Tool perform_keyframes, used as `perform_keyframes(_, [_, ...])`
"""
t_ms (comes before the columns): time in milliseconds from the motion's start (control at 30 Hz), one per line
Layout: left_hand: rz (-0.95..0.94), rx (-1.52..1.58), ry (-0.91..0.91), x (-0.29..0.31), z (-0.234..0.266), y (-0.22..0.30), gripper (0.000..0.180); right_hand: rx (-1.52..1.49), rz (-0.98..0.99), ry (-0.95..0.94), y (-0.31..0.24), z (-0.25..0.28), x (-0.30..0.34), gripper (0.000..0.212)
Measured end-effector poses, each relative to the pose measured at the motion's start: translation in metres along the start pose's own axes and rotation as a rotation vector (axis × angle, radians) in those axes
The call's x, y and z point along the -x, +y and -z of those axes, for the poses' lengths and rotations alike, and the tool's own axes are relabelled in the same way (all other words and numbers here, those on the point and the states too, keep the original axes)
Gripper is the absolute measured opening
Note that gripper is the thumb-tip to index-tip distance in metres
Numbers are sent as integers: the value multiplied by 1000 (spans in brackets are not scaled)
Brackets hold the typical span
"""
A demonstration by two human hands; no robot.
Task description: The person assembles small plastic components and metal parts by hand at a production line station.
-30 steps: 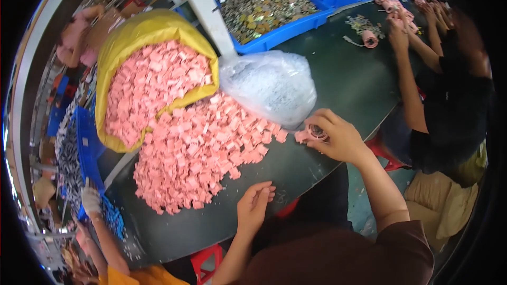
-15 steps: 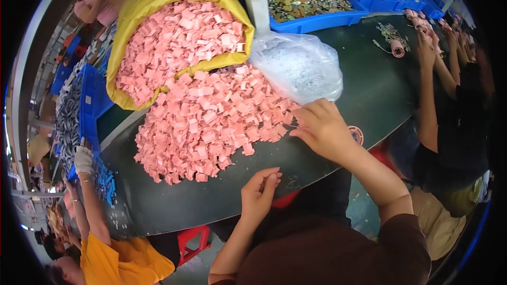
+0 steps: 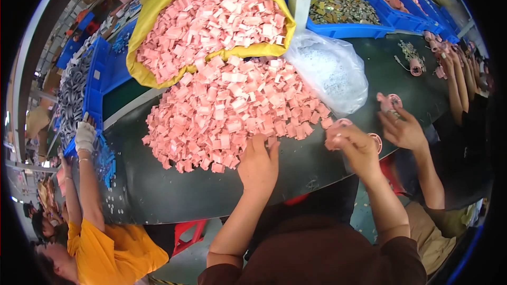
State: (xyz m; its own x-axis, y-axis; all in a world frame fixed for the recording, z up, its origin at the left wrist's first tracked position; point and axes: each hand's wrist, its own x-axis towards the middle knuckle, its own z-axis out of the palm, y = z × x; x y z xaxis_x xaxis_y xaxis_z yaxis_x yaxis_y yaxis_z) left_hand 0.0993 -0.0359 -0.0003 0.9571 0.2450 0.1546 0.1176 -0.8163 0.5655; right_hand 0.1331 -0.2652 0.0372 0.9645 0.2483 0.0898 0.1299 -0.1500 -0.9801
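Observation:
A large heap of small pink plastic pieces (image 3: 227,111) lies on the dark green table. At its near edge, my left hand (image 3: 257,166) has thumb and forefinger around one of the pieces. To the right of the heap, my right hand (image 3: 359,150) is closed on a round pink plastic part (image 3: 338,131), with the fingers hiding some of it. Just behind that hand, a pink ring-shaped part (image 3: 376,142) rests on the table. More pink pieces spill from an open yellow sack (image 3: 140,47) behind the heap.
A clear plastic bag of pale contents (image 3: 332,74) lies beside a white post (image 3: 301,0). Blue bins (image 3: 351,30) stand at the back. On the right, a co-worker's hand (image 3: 406,129) holds another round pink part (image 3: 392,101). A gloved co-worker (image 3: 84,137) is at the left.
My left hand has moved forward to the heap's edge. My right hand has drawn back to the right and now holds a round pink part. A co-worker's hand has come close on the right.

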Motion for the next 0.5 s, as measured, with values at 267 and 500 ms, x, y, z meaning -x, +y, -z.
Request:
perform_keyframes(267, [158,348,-101,11,5,-13,29,-385,-238,-66,-1,-39,9,24])
perform_keyframes(500, [483,1241,-285,20,27,-12,36,-273,-300,-207,-11,-53,3,8])
